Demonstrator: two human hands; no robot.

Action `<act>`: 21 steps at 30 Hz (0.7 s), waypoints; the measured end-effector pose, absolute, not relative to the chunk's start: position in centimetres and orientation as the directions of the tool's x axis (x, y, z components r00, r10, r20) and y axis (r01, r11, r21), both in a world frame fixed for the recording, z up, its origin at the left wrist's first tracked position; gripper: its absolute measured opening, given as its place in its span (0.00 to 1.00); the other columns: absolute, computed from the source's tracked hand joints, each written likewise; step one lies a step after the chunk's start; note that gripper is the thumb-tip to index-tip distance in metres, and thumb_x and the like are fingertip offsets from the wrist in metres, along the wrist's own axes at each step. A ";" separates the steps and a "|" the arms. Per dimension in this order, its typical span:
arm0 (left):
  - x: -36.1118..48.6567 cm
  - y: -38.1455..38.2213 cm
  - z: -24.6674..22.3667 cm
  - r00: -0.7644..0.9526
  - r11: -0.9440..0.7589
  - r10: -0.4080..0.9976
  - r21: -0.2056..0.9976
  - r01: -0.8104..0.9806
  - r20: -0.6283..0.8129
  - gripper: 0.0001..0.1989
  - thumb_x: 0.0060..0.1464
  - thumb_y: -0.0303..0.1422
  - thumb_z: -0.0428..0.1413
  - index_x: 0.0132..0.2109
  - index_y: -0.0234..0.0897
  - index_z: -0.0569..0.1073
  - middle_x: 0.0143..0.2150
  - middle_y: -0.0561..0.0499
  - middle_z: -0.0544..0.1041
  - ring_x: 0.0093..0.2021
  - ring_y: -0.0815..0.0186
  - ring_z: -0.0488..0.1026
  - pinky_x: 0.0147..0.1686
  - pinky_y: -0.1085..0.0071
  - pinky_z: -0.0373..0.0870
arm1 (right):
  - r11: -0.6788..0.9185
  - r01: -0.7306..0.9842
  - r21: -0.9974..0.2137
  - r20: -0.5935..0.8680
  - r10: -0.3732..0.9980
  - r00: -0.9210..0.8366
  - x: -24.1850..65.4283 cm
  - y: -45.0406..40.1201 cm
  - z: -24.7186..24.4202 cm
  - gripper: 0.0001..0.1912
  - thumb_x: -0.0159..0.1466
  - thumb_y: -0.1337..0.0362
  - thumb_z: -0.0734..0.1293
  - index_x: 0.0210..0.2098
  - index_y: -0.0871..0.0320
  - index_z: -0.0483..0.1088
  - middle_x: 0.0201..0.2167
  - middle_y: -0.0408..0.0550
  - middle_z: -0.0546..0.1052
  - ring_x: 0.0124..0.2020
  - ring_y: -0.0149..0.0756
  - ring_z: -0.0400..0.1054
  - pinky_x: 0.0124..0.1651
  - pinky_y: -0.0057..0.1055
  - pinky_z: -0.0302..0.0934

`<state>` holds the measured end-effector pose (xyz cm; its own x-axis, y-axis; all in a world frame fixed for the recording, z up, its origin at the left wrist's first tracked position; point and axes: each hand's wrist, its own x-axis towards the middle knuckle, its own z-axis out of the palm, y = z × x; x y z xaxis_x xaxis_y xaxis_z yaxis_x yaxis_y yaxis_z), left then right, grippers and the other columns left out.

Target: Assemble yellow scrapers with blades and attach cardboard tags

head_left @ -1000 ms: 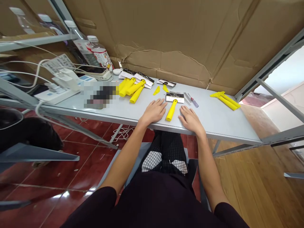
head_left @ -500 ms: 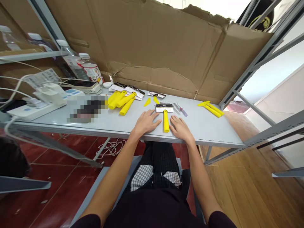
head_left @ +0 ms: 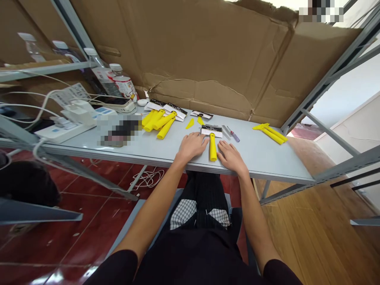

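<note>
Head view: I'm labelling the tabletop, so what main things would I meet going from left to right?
White power strip, clump of yellow handles, left hand, single yellow handle, right hand, yellow pieces near the right end.

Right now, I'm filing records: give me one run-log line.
left hand: palm down on table | right hand: palm down on table | between hands: yellow handle

A plain, purplish-black top [head_left: 190,257] has short sleeves [head_left: 126,265] that end well back from the bare left hand [head_left: 191,147] and right hand [head_left: 233,158]. Below the hands, black trousers [head_left: 208,190] show faint pale lines, with white-and-dark checked panels [head_left: 184,211] at either side.
</note>
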<state>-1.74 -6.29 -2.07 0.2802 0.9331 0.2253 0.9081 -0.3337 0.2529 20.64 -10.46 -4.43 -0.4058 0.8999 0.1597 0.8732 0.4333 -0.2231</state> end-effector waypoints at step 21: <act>5.5 -5.1 -0.1 0.214 -0.233 0.972 0.254 0.939 0.101 0.17 0.65 0.31 0.54 0.56 0.33 0.80 0.59 0.32 0.79 0.57 0.45 0.80 0.52 0.55 0.76 | 0.483 0.845 -0.232 0.214 0.872 -0.440 20.7 -10.3 -5.0 0.30 0.78 0.56 0.56 0.74 0.62 0.64 0.78 0.59 0.60 0.80 0.55 0.49 0.79 0.58 0.43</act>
